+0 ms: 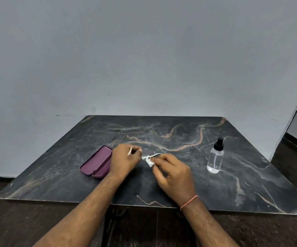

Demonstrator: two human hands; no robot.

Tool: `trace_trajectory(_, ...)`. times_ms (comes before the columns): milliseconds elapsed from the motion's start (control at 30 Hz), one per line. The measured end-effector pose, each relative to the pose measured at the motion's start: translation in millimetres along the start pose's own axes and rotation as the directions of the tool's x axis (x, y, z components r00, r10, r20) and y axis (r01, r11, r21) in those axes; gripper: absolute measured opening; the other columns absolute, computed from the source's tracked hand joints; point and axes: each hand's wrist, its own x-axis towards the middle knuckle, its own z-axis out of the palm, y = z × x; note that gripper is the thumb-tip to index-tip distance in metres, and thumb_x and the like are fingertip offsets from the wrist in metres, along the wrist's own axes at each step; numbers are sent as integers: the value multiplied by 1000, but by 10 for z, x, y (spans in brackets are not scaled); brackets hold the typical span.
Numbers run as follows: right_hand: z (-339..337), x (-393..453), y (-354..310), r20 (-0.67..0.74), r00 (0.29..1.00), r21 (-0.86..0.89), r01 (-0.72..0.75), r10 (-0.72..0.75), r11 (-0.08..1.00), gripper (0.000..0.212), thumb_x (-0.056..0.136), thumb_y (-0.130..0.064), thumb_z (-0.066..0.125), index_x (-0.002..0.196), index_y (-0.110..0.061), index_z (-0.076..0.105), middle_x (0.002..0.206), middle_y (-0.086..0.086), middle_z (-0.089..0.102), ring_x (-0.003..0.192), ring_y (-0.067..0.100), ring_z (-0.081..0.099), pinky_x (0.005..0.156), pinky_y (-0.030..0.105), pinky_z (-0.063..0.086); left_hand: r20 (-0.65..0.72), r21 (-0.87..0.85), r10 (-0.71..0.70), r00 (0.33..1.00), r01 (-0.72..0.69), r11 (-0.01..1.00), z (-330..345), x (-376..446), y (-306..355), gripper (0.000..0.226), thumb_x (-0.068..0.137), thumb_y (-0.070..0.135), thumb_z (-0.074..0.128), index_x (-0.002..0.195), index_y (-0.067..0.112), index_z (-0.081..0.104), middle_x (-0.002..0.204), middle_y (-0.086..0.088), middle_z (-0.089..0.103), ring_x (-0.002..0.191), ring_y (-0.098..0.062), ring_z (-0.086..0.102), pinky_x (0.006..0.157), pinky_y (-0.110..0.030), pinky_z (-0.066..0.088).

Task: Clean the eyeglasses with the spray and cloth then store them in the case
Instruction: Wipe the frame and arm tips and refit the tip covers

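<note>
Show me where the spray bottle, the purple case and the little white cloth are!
spray bottle (215, 158): head view, on its clear body.
purple case (97, 162): head view, on the open lid's inside.
white cloth (150, 162): head view, on the folded bit sticking out from the right hand's fingers.

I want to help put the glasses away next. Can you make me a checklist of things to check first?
1. Case open and ready: ok, it lies open on the table.
2. Eyeglasses held steady: ok, the left hand grips one end.
3. Cloth on the lens: ok, the right hand pinches it against the frame.
4. Lenses fully clean: cannot tell, too small to see.
5. Temple arms folded for the case: cannot tell, the hands hide them.
6. Spray bottle out of the way: ok, upright and capped, off to the right.
</note>
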Motion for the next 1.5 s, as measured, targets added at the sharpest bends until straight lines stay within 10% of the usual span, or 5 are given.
trace_trajectory(233,70,41,80,-24,997,-162,-78,75,984,10,91,-8,78,99,-14,79,96,-2,72,82,18,70,75,26,55,-170,-187,89,981,-121,975,105,-356,-48,10,95,27,80,98,22,87,102,16,83,95,9,74,87,-21,60)
trace_trajectory(567,209,85,118,82,990,-399,-73,114,914,9,96,-23,73,104,-21,77,89,-3,64,75,24,63,62,36,50,-204,-74,382,902,-403,912,144,-484,-37,23,95,12,80,115,23,84,103,14,82,95,5,74,86,-15,58)
trace_trajectory(900,226,70,113,50,990,-447,-97,133,889,10,85,-27,74,77,-21,73,80,-4,60,71,24,58,59,39,48,-197,-97,321,926,-345,934,165,-489,-42,22,93,11,77,112,19,84,103,13,81,96,4,73,86,-10,55)
trace_trajectory(1100,240,102,99,56,987,-413,-112,148,904,8,93,-31,78,101,-31,78,84,-7,60,72,22,62,61,35,46,-152,-47,357,922,-367,929,189,-489,-48,21,94,14,75,113,22,82,103,13,81,94,0,74,86,-21,59)
trace_trajectory(1500,200,129,38,9,970,-415,-219,244,883,7,88,-30,77,84,-25,78,78,-7,62,63,20,61,57,32,48,-197,-67,298,934,-316,947,167,-489,-25,21,94,11,76,111,21,84,101,13,81,92,2,73,84,-17,57)
